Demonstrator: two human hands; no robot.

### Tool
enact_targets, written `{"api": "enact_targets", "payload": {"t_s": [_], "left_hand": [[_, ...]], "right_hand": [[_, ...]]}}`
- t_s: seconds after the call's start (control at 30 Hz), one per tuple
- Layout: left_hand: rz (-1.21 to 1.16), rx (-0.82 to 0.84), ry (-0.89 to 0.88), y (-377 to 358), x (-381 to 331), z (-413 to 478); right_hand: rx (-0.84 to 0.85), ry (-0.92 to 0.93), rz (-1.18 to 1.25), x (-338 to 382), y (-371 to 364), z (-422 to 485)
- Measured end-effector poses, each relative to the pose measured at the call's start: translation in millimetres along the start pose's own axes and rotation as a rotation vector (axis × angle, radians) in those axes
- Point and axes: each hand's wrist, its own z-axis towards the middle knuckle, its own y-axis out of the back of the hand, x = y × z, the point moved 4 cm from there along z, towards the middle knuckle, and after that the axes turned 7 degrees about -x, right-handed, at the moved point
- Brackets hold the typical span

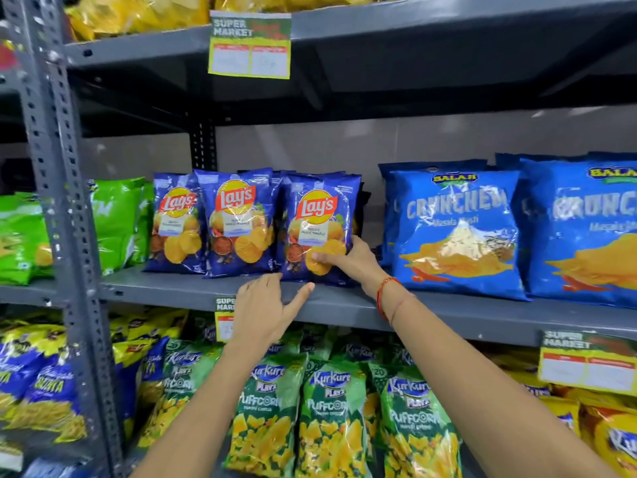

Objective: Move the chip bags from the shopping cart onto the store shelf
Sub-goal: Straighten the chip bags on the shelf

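Three blue Lay's chip bags stand upright in a row on the grey middle shelf [165, 288]. My right hand [348, 262] grips the lower right corner of the rightmost Lay's bag [315, 219], thumb on its front and fingers behind its edge. My left hand [267, 310] hovers just in front of the shelf lip below that bag, fingers spread, holding nothing. The other two Lay's bags [238, 222] [175, 224] stand to the left, untouched. More blue bags are stacked behind them. The shopping cart is out of sight.
Big blue Crunchem bags [455, 232] [586, 232] fill the shelf to the right, green bags [117, 222] to the left. Green Kurkure Puffcorn bags [331, 415] sit on the shelf below. A grey perforated upright [58, 201] stands at left. Price tags [250, 44] hang from the shelf edges.
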Motion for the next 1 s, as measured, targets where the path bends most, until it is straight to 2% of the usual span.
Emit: {"api": "enact_targets", "payload": {"t_s": [0.3, 0.6, 0.83, 1.0], "left_hand": [[0.066, 0.039, -0.088, 0, -1, -1], [0.045, -0.008, -0.122, -1, -1, -2], [0.022, -0.023, -0.124, -1, 1, -2], [-0.033, -0.090, -0.094, 2, -4, 7]], "right_hand": [[-0.103, 0.107, -0.066, 9, -17, 5], [-0.079, 0.164, -0.209, 6, -25, 7], [-0.147, 0.170, -0.134, 9, -11, -4], [-0.230, 0.330, -0.091, 29, 22, -16]]}}
